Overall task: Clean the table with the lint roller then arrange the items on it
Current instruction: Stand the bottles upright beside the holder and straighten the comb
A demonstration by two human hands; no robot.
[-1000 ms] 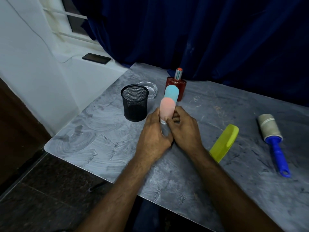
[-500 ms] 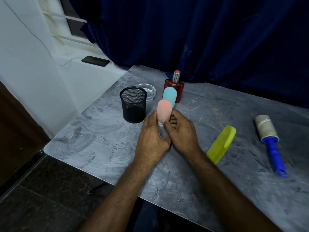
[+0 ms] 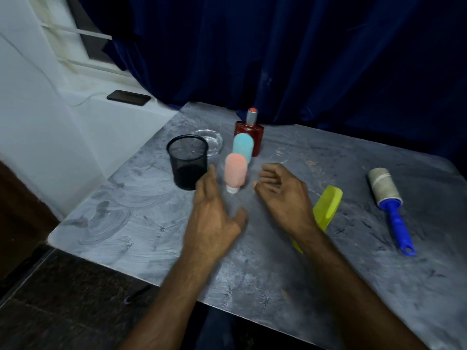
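both hands point(image 3: 214, 221) point(image 3: 283, 198) just let go, now open | pink bottle point(image 3: 235, 173) standing mid-frame | arranging underway, comb point(image 3: 326, 210) maybe next

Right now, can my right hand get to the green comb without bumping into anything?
Probably yes. The right hand is open and empty, and the green comb lies flat on the table just beside that wrist, partly hidden under the forearm. Nothing stands between them; the lint roller lies farther right.

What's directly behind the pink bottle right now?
The blue bottle stands just behind the pink bottle, then the red perfume bottle. The blue bottle's base is hidden, so contact is unclear.
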